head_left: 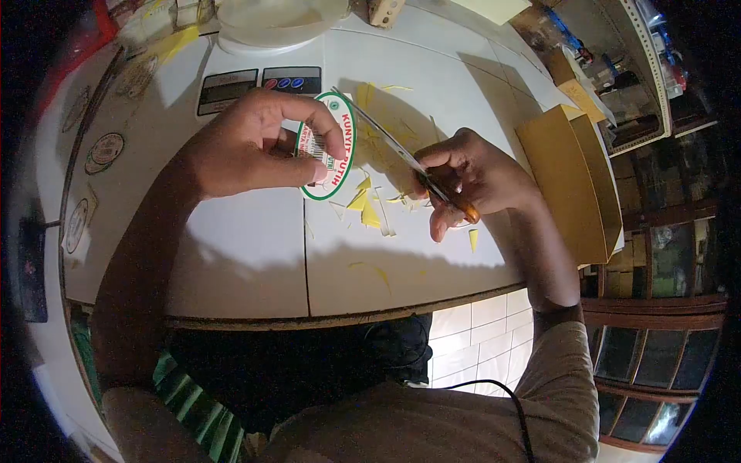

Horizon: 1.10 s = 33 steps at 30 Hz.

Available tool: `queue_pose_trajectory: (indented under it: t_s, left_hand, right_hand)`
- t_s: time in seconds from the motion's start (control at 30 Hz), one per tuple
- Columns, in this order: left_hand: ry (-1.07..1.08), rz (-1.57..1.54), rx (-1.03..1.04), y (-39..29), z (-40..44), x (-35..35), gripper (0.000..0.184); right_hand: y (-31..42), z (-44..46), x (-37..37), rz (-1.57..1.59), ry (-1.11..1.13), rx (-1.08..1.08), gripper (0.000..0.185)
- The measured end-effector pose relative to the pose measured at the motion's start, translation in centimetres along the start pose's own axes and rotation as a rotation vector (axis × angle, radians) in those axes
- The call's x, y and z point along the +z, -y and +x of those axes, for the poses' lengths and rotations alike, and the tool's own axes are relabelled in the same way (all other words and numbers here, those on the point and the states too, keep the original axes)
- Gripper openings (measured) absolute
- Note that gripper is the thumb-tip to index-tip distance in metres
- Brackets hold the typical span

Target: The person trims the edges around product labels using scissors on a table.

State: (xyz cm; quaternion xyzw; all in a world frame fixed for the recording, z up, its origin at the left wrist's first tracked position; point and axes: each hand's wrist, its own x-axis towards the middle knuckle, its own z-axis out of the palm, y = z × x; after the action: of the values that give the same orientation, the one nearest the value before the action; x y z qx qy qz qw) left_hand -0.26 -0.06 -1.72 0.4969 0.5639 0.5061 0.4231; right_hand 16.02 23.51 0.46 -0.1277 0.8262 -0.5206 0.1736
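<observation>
Between the thumb and fingers of my left hand (251,143) is an oval label (342,171) with a green border, red lettering reading "KUNYIT PUTIH" and a barcode. My fingers cover part of its print. My right hand (482,174) has its fingers in the orange handles of a pair of scissors (394,143). The blades point up and left, with their tips close to the label's upper right edge. Whether the blades touch the label I cannot tell. Yellow paper scraps (370,214) lie on the white tiled table below and between my hands.
Behind my left hand stands a digital scale (258,81) with a round pale container (278,23) on it. A cardboard box (567,185) is at the right edge of the table (247,278). Round labels (104,153) lie at the left. Shelving (641,77) stands beyond the right side.
</observation>
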Motion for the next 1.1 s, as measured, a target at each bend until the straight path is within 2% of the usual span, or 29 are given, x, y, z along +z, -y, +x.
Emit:
queue_pose_trajectory:
  t_s: [0.1, 0.17, 0.2, 0.27, 0.3, 0.43, 0.5, 0.63, 0.7, 0.73, 0.8, 0.93, 1.0, 1.1]
  left_hand:
    - [0.014, 0.03, 0.023, 0.1, 0.1, -0.1, 0.021]
    - [0.013, 0.026, 0.042, 0.3, 0.0, -0.2, 0.02]
    - [0.013, 0.02, 0.059, 0.3, 0.0, -0.3, 0.02]
    - [0.004, 0.028, 0.051, 0.2, 0.0, -0.4, 0.018]
    - [-0.006, 0.031, 0.041, 0.1, -0.1, -0.4, 0.016]
    - [-0.03, 0.005, 0.031, 0.2, 0.0, -0.4, 0.013]
    - [-0.057, 0.041, 0.077, 0.7, 0.3, -0.3, 0.012]
    - [-0.111, -0.048, 0.058, 0.1, 0.1, 0.5, 0.014]
    - [-0.2, 0.152, 0.15, 0.8, 0.2, -0.1, 0.018]
    - [-0.197, 0.152, 0.149, 0.8, 0.2, -0.3, 0.018]
    - [-0.347, 0.132, 0.08, 0.5, 0.1, -0.6, 0.023]
    - [-0.463, 0.127, 0.153, 0.9, 0.3, -0.9, 0.022]
    - [-0.504, 0.117, 0.161, 0.8, 0.4, -0.8, 0.021]
    - [-0.532, 0.109, 0.236, 0.9, 0.6, -0.5, 0.021]
  right_hand:
    - [1.0, 0.0, -0.2, -0.059, 0.024, 0.015, 0.027]
    - [1.0, -0.2, -0.6, -0.063, 0.009, 0.158, 0.019]
    - [0.8, -0.1, -0.5, -0.065, 0.006, 0.156, 0.019]
    - [-0.2, 0.3, 0.1, 0.705, -0.184, 0.159, 0.061]
    - [-0.7, 0.0, 0.2, 0.282, -0.23, -0.019, 0.071]
    - [-1.8, 0.5, 0.3, 0.277, -0.241, -0.055, 0.069]
    - [-1.5, 0.6, 0.4, 0.213, -0.221, 0.032, 0.064]
    - [-1.7, 0.7, 0.7, 0.19, -0.215, 0.034, 0.059]
    - [-1.6, 0.6, 0.6, 0.108, -0.212, 0.058, 0.058]
    - [-1.6, 0.6, 0.6, 0.11, -0.215, 0.058, 0.058]
    - [-1.7, 0.5, 0.6, 0.057, -0.199, -0.076, 0.043]
    - [-1.4, 0.4, 1.0, 0.066, -0.231, -0.052, 0.043]
    - [-1.4, 0.5, 1.4, 0.082, -0.268, -0.011, 0.056]
    - [-0.9, 0.8, 2.0, 0.08, -0.223, 0.011, 0.055]
